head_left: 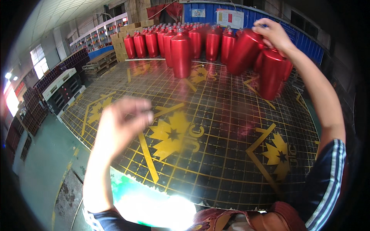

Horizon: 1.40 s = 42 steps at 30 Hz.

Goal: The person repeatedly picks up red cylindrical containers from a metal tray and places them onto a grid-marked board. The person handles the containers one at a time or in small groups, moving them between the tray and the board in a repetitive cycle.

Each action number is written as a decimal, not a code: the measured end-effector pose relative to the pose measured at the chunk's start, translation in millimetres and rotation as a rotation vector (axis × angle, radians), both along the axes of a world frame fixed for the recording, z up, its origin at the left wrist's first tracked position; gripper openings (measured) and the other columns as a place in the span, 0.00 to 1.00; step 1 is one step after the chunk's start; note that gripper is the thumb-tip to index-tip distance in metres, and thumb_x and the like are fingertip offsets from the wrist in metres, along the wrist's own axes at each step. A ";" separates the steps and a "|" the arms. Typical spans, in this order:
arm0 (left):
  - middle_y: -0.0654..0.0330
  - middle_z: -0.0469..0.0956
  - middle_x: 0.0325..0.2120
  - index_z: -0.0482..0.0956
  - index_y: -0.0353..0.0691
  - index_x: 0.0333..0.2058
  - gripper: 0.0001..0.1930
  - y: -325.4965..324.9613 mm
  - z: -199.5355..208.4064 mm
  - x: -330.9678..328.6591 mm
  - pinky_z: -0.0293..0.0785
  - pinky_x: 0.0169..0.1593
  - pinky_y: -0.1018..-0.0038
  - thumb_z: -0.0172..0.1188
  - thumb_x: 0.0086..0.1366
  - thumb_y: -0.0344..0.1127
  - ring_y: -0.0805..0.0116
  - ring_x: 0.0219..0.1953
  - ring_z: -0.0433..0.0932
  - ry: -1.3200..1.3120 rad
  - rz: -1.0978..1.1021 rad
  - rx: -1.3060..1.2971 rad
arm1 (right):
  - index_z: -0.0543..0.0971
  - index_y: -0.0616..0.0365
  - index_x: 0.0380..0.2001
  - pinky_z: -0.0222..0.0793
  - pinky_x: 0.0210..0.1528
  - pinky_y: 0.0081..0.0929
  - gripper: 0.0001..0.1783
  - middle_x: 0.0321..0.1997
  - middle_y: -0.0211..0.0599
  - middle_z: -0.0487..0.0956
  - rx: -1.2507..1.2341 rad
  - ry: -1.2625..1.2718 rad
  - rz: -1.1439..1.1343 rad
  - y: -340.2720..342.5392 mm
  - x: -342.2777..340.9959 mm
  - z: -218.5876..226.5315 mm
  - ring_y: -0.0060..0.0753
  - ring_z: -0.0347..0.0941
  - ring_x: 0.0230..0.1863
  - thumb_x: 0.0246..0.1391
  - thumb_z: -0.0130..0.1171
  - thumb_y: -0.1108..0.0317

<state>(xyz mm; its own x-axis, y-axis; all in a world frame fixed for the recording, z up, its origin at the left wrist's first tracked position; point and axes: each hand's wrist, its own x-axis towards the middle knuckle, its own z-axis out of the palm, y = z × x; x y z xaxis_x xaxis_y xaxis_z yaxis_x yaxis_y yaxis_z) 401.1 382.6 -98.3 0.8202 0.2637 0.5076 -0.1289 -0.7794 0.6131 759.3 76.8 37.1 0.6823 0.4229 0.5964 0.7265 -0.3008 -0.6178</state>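
Between one and two o'clock, a tilted red bottle (243,56) is being grasped near its neck by the right grip (275,34); at nine, the left grip (121,125) is being held empty. Knocking the neighbouring bottle (273,77) is best being avoided by gentle straightening.

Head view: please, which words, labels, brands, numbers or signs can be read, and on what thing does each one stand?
Table: short yellow letters, repeated beside yellow leaf shapes; legible, but I do not copy them out.
White board on the blue wall: too small to read.
Small notice, same wall: too small to read.
Red bottles: no lettering that I can make out.
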 end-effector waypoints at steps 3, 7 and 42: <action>0.55 0.84 0.35 0.85 0.38 0.43 0.13 36.4 49.9 92.9 0.77 0.45 0.72 0.66 0.60 0.36 0.67 0.40 0.83 -0.203 -0.028 0.188 | 0.75 0.56 0.43 0.44 0.13 0.16 0.12 0.14 0.20 0.67 -0.083 0.042 -0.055 -61.8 -42.2 10.4 0.11 0.54 0.10 0.60 0.60 0.63; 0.54 0.86 0.36 0.87 0.46 0.42 0.16 80.7 96.5 242.2 0.76 0.48 0.71 0.66 0.58 0.45 0.63 0.40 0.84 -0.306 0.101 0.224 | 0.73 0.57 0.40 0.45 0.11 0.14 0.09 0.13 0.20 0.66 -0.140 0.137 -0.115 -114.9 -73.9 11.2 0.10 0.54 0.08 0.60 0.59 0.67; 0.62 0.78 0.21 0.63 0.51 0.67 0.38 154.2 111.5 419.4 0.74 0.21 0.68 0.67 0.58 0.31 0.72 0.16 0.74 0.296 0.274 0.039 | 0.73 0.54 0.37 0.44 0.10 0.09 0.06 0.16 0.20 0.71 -0.105 0.148 -0.143 -158.1 -72.0 -10.4 0.05 0.54 0.08 0.59 0.60 0.69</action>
